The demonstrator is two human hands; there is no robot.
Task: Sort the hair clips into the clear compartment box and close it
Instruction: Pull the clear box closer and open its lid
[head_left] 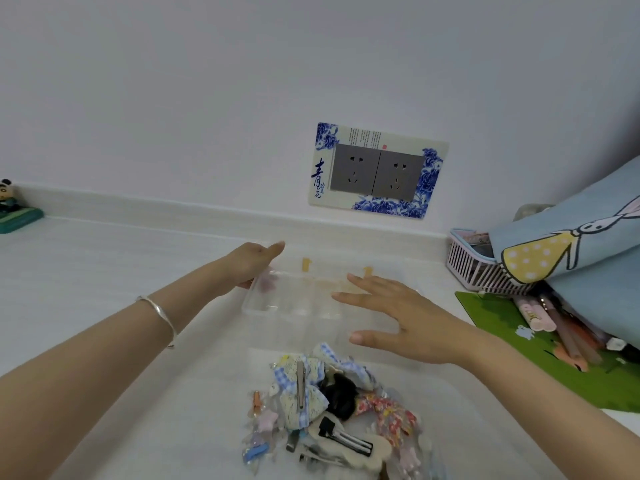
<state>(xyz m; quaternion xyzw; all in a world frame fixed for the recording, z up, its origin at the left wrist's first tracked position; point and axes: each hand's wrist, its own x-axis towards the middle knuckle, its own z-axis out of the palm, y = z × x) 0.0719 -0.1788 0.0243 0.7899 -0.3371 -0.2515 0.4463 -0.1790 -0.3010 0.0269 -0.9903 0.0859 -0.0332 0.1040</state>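
A clear compartment box (277,303) lies on the white surface near the wall, with two orange clasps along its far edge. My left hand (252,263) grips the box's far left corner. My right hand (391,313) hovers flat over the right half of the box, fingers spread, holding nothing. A pile of hair clips (329,407), with fabric bows, metal clips and small coloured clips, sits in front of the box, close to me. A pinkish item shows in the box's left compartment.
A pink basket (474,268) and a blue patterned cloth (568,258) stand at the right. A green mat (540,362) with pens lies below them. A small figurine (14,209) sits far left. A double wall socket (377,171) is behind the box.
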